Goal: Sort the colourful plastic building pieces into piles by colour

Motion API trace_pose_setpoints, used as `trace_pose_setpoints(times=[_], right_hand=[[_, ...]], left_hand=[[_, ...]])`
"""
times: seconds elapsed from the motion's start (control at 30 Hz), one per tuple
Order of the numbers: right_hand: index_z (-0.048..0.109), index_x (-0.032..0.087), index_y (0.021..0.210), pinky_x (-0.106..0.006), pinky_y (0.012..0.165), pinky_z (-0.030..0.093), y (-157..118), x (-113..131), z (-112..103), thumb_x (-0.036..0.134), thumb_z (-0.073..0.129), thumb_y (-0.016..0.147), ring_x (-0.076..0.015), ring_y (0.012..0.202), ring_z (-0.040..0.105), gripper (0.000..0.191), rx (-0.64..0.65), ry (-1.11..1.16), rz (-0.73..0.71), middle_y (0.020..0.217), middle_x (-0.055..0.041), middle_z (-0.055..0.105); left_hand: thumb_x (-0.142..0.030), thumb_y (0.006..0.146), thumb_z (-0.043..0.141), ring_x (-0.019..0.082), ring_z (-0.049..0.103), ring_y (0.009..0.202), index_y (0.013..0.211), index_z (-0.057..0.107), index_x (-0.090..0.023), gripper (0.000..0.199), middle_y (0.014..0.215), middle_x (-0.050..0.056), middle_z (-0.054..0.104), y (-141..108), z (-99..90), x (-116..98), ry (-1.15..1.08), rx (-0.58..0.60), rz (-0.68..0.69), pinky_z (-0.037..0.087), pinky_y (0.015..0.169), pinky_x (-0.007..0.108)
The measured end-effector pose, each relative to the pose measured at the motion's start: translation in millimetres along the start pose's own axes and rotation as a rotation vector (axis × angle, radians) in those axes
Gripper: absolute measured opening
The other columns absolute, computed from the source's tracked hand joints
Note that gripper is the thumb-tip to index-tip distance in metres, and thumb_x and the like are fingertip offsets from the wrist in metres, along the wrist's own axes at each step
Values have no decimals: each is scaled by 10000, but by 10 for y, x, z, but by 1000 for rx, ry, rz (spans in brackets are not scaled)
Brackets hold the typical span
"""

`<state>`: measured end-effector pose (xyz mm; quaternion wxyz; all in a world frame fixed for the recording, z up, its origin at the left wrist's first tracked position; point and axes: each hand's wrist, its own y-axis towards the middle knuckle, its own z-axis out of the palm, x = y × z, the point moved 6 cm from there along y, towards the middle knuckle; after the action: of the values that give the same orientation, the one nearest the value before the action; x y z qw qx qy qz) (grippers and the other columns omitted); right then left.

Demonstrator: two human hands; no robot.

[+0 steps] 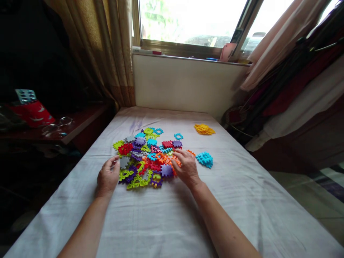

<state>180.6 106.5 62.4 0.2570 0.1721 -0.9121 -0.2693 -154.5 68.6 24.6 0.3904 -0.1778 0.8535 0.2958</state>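
Note:
A mixed heap of plastic interlocking pieces (154,166) in purple, red, lime, orange, grey and blue lies on the white sheet. My left hand (108,175) is at the heap's left edge, fingers curled with thumb and fingertips close together; whatever is between them is too small to make out. On the heap's right side, my right hand (186,167) reaches over orange pieces with its fingers apart, holding nothing visible. Just right of it sits a pile of blue pieces (205,159). Farther back is a pile of yellow pieces (204,129). One blue piece (178,136) lies behind the heap.
The sheet-covered surface (150,222) reaches back to a wall under a window. On the left, a dark red desk (88,116) holds glasses (66,121) and a red container (33,114). Clothes (301,96) hang at the right, and a curtain (107,46) hangs at the left.

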Motion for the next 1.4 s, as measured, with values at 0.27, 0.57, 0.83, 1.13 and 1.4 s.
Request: trace_pose_setpoints(times=[0.27,0.57,0.83,1.13,1.4], right_hand=[[745,280,978,-479,1044,390,268,661,521,209,606,882,-276,1286,511,183,323,-129,-122,1365,-73,630],[756,242,965,-370,908,533,101,307,275,303,546,900,-212,1003,670,228,-119,433,130,1061,-77,745],[768,213,951,-398,904,500,-113,-713,-477,366,526,876,-246,941,653,296,-284,61,206,992,-107,748],[770,237,985,-410,893,439,-443,-1272,-616,198,506,817,-268,1025,579,316,-213,-346,293,1101,-90,719],[745,233,1098,-384,993,414,66,-659,-267,211,505,889,-248,1160,560,319,-4,-197,155,1230,-86,693]], left_hand=[[-402,819,517,208,712,871,1057,701,-223,350,1003,68,759,-17,4,-2,-17,-2,11,561,771,309],[-394,816,527,207,713,869,1045,703,-220,338,1004,71,760,-24,1,-18,-20,-14,18,559,756,301],[-405,820,515,196,708,835,1051,705,-223,349,984,56,764,-14,-7,-33,2,4,31,546,741,289],[-412,809,527,191,695,815,1055,701,-225,355,967,50,752,8,-16,-24,1,19,21,542,706,274],[-438,789,529,206,699,826,1034,707,-229,367,956,53,753,5,-4,3,0,0,3,538,692,285]])
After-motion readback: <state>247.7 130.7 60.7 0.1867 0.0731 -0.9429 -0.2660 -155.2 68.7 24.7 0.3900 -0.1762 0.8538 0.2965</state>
